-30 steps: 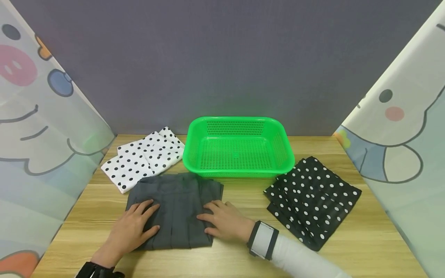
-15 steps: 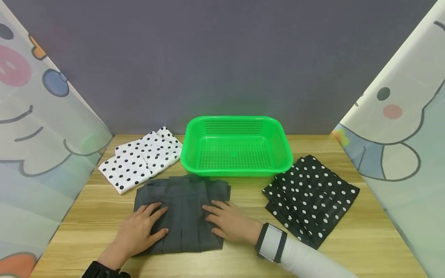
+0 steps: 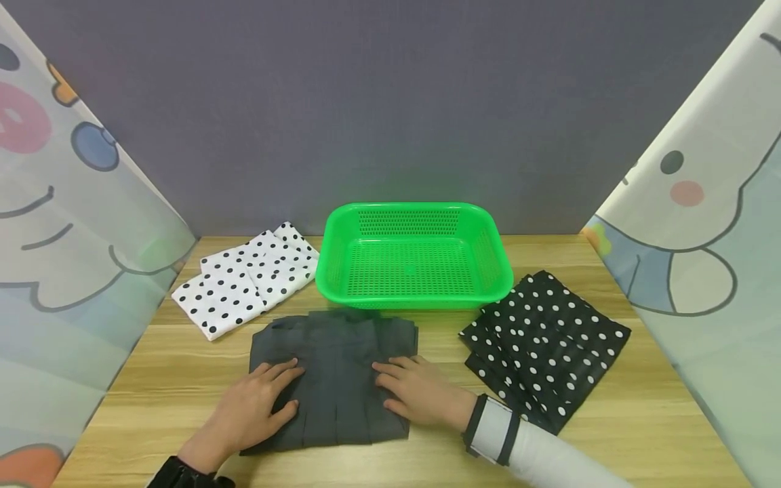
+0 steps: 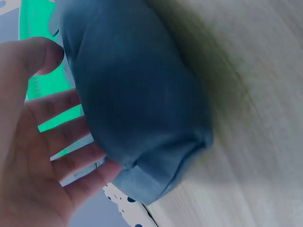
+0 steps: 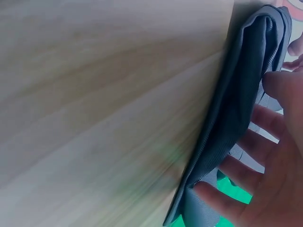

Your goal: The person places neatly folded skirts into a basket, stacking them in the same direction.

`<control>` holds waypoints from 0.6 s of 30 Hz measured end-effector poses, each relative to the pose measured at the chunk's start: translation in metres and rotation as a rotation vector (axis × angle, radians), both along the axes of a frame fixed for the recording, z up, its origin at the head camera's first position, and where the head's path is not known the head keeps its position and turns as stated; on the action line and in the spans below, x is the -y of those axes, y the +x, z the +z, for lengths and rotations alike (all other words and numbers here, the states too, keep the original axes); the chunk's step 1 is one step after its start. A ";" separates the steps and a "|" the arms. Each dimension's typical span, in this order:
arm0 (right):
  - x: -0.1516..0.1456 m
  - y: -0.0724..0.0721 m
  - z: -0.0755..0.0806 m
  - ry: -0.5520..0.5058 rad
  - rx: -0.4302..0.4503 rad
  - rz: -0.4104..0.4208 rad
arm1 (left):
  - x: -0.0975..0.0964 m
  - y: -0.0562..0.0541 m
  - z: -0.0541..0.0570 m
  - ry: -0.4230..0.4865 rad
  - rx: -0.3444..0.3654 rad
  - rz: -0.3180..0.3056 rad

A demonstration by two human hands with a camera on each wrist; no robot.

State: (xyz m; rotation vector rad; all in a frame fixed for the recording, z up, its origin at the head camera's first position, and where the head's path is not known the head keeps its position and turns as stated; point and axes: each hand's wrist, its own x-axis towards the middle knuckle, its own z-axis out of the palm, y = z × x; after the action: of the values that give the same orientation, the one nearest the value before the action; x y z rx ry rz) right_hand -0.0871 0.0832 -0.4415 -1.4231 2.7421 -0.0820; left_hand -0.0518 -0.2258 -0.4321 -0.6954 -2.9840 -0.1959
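Head cam: green basket sits empty on the worktop.
Both hands, left hand and right hand, lie flat with fingers spread on folded grey cloth.

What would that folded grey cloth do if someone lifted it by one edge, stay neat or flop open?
Probably flop. The grey cloth lies in soft stacked layers with rounded folds, seen close in the wrist views, so the layers would likely sag and unfold. It looks light for its size. Pushed flat under both hands, left hand and right hand, it should slide across the smooth wooden table without bunching.
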 end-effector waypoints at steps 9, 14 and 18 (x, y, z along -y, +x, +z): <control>-0.013 0.002 0.000 -0.042 -0.064 -0.033 | -0.010 -0.003 0.003 0.038 0.069 -0.043; -0.015 0.002 0.001 -0.008 -0.145 -0.008 | -0.016 -0.004 0.004 0.065 0.102 -0.086; -0.019 0.002 0.002 0.021 -0.128 -0.029 | -0.023 -0.006 0.003 0.071 0.133 -0.115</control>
State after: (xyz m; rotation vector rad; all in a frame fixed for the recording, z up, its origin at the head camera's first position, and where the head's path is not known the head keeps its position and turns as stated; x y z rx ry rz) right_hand -0.0852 0.1024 -0.4392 -1.4319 2.8560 0.0384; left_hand -0.0581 -0.2029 -0.4292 -0.8794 -3.0450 -0.3667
